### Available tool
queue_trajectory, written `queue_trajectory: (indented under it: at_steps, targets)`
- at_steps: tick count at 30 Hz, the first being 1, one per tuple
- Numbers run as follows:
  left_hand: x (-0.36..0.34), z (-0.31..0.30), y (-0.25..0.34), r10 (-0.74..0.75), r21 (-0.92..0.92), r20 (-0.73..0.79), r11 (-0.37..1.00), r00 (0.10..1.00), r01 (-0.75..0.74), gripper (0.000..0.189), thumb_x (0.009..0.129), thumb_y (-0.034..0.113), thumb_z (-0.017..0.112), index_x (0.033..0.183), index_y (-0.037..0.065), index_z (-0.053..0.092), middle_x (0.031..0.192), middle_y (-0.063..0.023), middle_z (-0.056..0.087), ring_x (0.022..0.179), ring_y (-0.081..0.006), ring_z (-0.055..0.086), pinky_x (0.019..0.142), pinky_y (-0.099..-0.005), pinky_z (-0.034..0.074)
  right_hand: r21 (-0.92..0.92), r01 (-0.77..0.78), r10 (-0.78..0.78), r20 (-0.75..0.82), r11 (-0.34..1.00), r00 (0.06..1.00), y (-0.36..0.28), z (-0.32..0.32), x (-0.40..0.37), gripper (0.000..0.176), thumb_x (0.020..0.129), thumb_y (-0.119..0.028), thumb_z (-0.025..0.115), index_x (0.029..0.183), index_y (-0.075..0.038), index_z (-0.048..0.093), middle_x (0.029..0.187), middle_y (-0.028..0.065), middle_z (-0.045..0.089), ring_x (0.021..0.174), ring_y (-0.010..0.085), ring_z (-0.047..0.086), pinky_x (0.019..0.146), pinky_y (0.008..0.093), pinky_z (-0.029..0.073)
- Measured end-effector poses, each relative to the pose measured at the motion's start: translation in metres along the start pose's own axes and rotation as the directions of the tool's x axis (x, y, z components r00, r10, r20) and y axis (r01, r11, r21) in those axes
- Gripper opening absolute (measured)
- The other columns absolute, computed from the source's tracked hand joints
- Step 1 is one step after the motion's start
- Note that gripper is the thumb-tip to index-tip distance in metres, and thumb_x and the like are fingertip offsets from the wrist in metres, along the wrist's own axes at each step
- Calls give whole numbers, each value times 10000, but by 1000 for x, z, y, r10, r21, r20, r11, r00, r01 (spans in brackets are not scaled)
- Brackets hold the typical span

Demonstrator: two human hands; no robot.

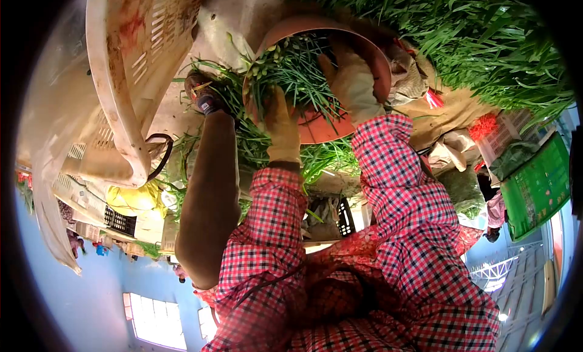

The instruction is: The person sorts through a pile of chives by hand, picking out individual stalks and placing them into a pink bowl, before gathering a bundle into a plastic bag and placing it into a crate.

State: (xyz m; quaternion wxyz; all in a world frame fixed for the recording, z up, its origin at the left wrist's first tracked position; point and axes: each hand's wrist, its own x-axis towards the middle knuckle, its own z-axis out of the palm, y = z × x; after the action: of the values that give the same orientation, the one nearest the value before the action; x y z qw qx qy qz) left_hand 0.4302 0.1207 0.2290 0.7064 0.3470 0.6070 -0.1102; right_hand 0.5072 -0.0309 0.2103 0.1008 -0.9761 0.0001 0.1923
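Observation:
A reddish-orange basin (325, 130) holds a heap of thin green stems (306, 64), with small pale-green buds (267, 70) at its left side. Both hands wear tan work gloves and reach into the basin. My left hand (282, 124) is at the near left of the heap, touching stems; its fingertips are hidden among them. At the basin's right side is my right hand (352, 79), thumb apart from the fingers and against the stems, its far fingertips in shadow. Loose long green leaves (234, 91) lie around the basin's left and near sides.
A dirty white plastic crate (112, 103) stands tilted at the left. Dense long green leaves (480, 42) fill the upper right. Beside the basin lies a brown sack (407, 79). A shod foot (203, 94) is close on the left. Farther right is a green crate (534, 185).

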Motion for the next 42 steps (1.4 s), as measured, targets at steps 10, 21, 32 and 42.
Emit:
queue_trajectory:
  at_steps: [10,21,32,42]
  targets:
    - [100,-51,-44,-59,-879,258,399,964,260,405,911,270,478,1262,69,501,1311,-108,485,1205,-310,437,993,-565,347,-64,41,-36,70,997,997,18,56,26,444,951,-396,449,1191,-41,565,810,164,656,644,289,629,572,348,513]
    - [90,-34,-45,-100,-927,371,-87,923,364,459,960,198,402,1385,34,344,1421,-110,369,1293,-299,342,1072,-563,278,-609,509,-122,562,608,818,15,48,33,576,931,-67,429,1460,-52,203,1110,194,588,862,263,596,746,353,501]
    - [99,-52,-64,97,-825,421,453,902,337,545,940,177,379,1425,-10,212,1455,-173,306,1304,-306,352,1129,-365,232,-562,387,-68,504,731,861,7,78,26,546,950,-111,473,1438,-27,245,1183,193,562,914,241,599,789,337,522]
    - [57,13,-19,90,-853,234,496,968,160,463,970,305,365,1363,61,387,1404,-126,406,1259,-298,406,1066,-536,284,-421,285,-90,424,861,901,15,80,55,530,951,-123,475,1429,-33,265,1159,183,565,899,232,592,775,330,516]
